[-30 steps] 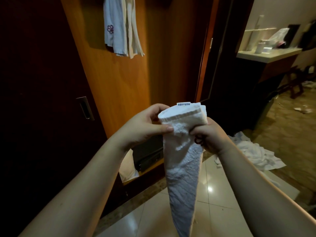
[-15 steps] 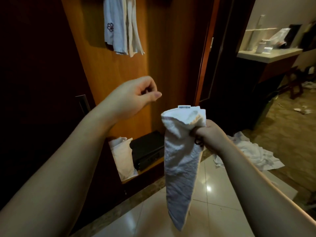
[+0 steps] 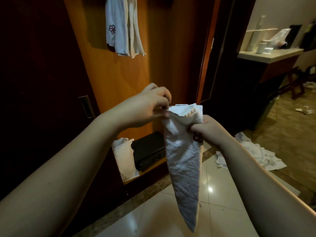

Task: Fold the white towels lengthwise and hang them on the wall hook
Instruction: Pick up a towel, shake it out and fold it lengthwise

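Both forearms reach forward; the left hand (image 3: 145, 106) pinches the top edge of a folded white towel (image 3: 183, 156), the right hand (image 3: 206, 129) grips its side. More towels (image 3: 123, 28) hang above.

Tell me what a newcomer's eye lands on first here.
First, the folded white towel hanging in a long taper at centre, the right hand gripping it near the top while the left hand pinches its upper edge. Next, the towels already hanging on the wooden panel above, and crumpled linen on the floor at right.
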The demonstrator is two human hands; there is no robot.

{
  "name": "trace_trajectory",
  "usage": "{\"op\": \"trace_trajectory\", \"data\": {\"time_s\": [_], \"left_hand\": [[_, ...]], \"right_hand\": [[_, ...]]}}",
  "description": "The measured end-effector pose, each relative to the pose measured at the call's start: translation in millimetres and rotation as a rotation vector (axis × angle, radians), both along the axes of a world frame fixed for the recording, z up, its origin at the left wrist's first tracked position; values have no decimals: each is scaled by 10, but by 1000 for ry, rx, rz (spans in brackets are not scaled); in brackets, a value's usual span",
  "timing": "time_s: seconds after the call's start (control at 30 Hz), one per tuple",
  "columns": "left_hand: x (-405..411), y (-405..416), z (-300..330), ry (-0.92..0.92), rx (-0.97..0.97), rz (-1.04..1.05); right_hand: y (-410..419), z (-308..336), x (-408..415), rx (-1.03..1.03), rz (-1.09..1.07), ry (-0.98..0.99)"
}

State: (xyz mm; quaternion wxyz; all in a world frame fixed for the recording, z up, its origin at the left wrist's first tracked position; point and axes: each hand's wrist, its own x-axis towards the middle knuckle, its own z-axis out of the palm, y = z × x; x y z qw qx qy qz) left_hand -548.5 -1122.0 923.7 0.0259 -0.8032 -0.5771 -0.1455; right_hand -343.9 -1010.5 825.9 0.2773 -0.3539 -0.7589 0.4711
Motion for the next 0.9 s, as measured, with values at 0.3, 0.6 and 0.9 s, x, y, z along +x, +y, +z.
{"op": "trace_trajectory", "data": {"time_s": [0.3, 0.6, 0.9], "left_hand": [[35, 26, 64, -25, -98, 63], [71, 25, -266, -1151, 28, 70], [68, 125, -558, -1448, -324, 99]], "right_hand": [[14, 30, 42, -21, 74, 62], [-124, 166, -71, -241, 228, 373], [17, 453, -297, -176, 79, 446]]}}
